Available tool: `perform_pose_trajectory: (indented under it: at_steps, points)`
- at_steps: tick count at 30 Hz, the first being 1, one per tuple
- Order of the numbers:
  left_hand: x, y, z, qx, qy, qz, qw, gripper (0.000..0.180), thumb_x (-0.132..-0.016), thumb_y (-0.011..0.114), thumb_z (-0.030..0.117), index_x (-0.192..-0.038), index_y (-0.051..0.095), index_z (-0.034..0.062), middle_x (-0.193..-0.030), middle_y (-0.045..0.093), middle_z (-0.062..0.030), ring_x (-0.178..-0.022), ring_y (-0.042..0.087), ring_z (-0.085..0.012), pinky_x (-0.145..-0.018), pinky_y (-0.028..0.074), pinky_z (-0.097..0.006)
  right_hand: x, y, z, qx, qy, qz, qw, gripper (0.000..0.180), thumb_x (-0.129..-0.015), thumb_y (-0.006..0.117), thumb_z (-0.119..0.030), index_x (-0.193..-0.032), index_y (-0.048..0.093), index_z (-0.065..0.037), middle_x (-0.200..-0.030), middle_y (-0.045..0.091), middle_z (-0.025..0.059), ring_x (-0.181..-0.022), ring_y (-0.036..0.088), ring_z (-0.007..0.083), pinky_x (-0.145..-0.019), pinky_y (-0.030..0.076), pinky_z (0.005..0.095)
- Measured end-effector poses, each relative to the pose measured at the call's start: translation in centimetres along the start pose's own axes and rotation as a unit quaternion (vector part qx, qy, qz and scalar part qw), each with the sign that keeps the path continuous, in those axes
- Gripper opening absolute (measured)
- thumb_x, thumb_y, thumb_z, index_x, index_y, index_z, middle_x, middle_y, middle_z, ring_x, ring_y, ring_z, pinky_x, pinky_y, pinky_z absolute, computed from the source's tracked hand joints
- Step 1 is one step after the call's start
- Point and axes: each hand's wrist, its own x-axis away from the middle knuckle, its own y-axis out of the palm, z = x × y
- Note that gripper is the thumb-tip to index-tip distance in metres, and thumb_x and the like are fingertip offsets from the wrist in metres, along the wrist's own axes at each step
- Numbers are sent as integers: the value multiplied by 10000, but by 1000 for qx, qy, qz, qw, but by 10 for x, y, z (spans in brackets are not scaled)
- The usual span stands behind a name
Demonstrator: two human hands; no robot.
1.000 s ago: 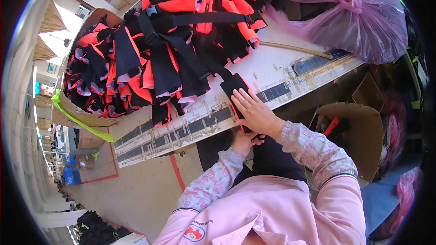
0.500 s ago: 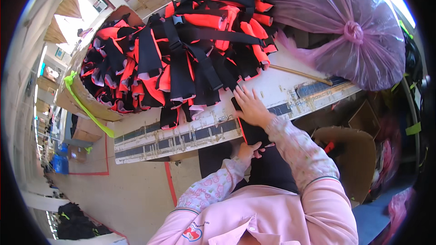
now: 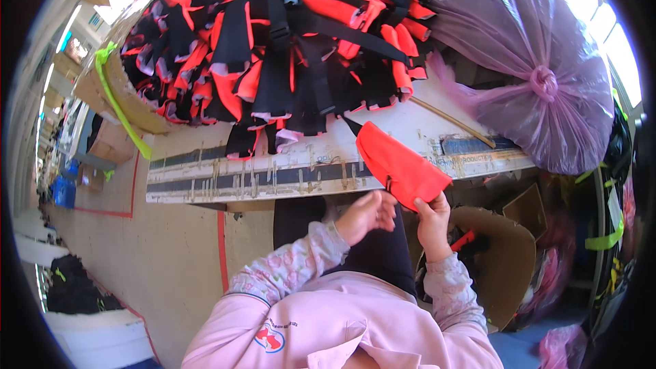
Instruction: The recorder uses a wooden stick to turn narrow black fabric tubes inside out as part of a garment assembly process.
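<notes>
A bright orange fabric piece (image 3: 400, 164), with a black strap at its far end, lies slantwise over the front edge of the white table (image 3: 307, 181). My right hand (image 3: 432, 222) pinches its near right corner between thumb and fingers. Just off its near left edge is my left hand (image 3: 371, 216), fingers curled together; whether something small is in them is hidden. Beyond, a big heap of black and orange fabric pieces (image 3: 273, 68) with straps and buckles covers the tabletop, partly spilling from a cardboard box (image 3: 147, 106) on its side.
A large tied purple plastic bag (image 3: 533, 41) stands at the right of the table, with a thin wooden stick (image 3: 454, 121) beside it. Below right is an open cardboard box (image 3: 509, 246). A yellow-green strip (image 3: 119, 99) hangs at the left box. Red tape (image 3: 223, 253) marks the floor.
The piece has been turned from its black side to its orange side. My right hand has left the tabletop and now grips the near corner; my left hand has come away from the piece.
</notes>
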Motion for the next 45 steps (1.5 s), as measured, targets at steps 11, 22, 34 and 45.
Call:
perform_pose_trajectory:
  at_steps: [11,22,34,45]
  points:
    - [-26,41,75,61,217,44,973,389,-840,602,130,-1185,474,3,-1144,558,-85,-1057,538,-192,-921,421,-339,-65,-69,-17,415,39,-190,889,262,-813,618,-47,-1065,586,20,-993,638,72,-833,601,139,-781,496,293]
    - [0,54,88,-217,256,130,933,310,-796,629,48,-1087,537,-7,-977,596,-36,-907,564,-125,-828,454,-291,-199,-125,-56,891,-205,5,406,253,-763,553,-49,-1013,533,-82,-1034,546,88,-988,536,296,-742,477,410]
    - [-10,21,171,150,348,102,920,359,-827,558,105,-1163,501,-4,-1137,584,-100,-1037,567,-221,-932,439,-372,20,-147,-53,446,-19,-58,893,267,-942,472,-211,-755,580,-54,-525,483,-43,-438,378,7,-409,271,176]
    - [-28,29,152,179,318,86,927,338,-818,586,134,-1131,520,24,-1055,607,-75,-966,590,-209,-880,466,-372,62,-132,-47,394,6,-97,914,225,-911,527,-168,-785,613,-2,-554,524,-11,-489,471,42,-462,353,195]
